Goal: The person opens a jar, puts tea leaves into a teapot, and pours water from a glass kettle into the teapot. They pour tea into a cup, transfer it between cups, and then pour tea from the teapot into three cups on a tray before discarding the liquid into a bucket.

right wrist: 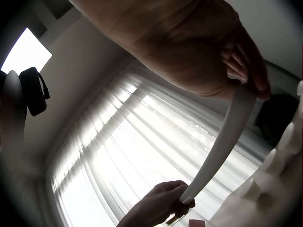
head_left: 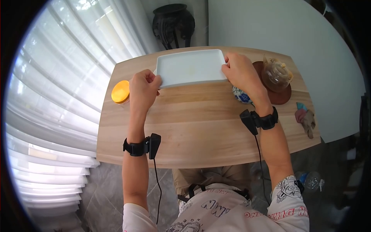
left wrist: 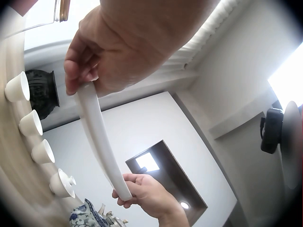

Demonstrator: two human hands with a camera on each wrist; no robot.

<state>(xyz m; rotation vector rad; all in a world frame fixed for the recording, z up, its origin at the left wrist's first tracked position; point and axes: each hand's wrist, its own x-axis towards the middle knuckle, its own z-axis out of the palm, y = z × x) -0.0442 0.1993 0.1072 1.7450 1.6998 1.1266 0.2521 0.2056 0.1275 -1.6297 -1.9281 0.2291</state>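
Note:
My left hand (head_left: 142,88) and right hand (head_left: 242,70) hold a white rectangular tray (head_left: 191,69) by its two short ends. In both wrist views the tray is seen edge-on, raised over the wooden table, with thumb and fingers pinching each end. Lower down, the left wrist view shows a row of white cups (left wrist: 31,124) and a white lidded cup (left wrist: 62,184) on the table; in the head view the tray hides them. A blue-and-white porcelain pot (head_left: 241,94) stands below my right hand, partly covered by the forearm.
A jar with a yellow-orange lid (head_left: 120,91) sits left of my left hand. On the right, a glass teapot (head_left: 276,75) stands on a round brown board (head_left: 284,96), with a crumpled cloth (head_left: 307,123) nearer the table edge. A dark pedestal (head_left: 174,22) rises behind the table.

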